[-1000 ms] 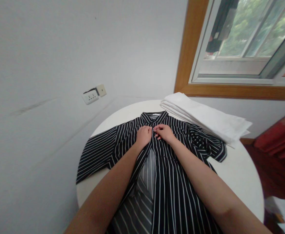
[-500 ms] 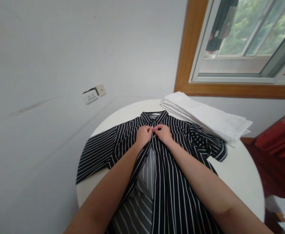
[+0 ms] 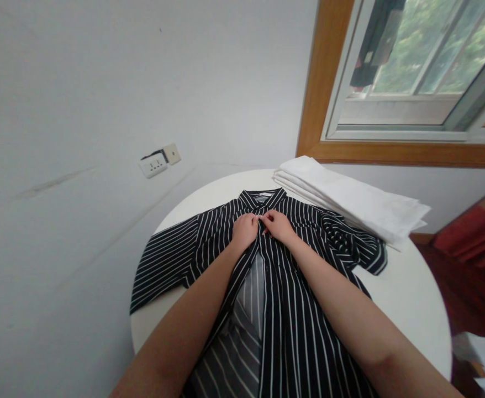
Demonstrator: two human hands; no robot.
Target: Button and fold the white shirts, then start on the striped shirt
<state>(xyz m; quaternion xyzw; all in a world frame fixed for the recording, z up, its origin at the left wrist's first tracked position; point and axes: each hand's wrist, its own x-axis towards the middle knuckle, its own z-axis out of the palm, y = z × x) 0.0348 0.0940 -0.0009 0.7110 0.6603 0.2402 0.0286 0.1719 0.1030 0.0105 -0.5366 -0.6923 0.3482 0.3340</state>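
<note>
A black shirt with white stripes [image 3: 298,326] lies spread face up, its collar toward the wall and its sleeves out to the sides. Just below the collar, my left hand [image 3: 244,229] pinches the front edge of the shirt. My right hand [image 3: 279,225] grips the other front edge right beside it, the fingertips of both hands meeting. Whatever small part sits between the fingertips is hidden. Below my hands the shirt front hangs apart, showing its greyish inside.
The shirt rests on a round white table [image 3: 408,298] against the wall. A folded white stack of sheets [image 3: 346,193] lies at the back right, touching the right sleeve. A wall socket [image 3: 153,165] is at left, a wood-framed window [image 3: 404,152] at right.
Both hands stay at the same spot on the shirt front. Only the fingertips have shifted slightly; the shirt lies as before.
</note>
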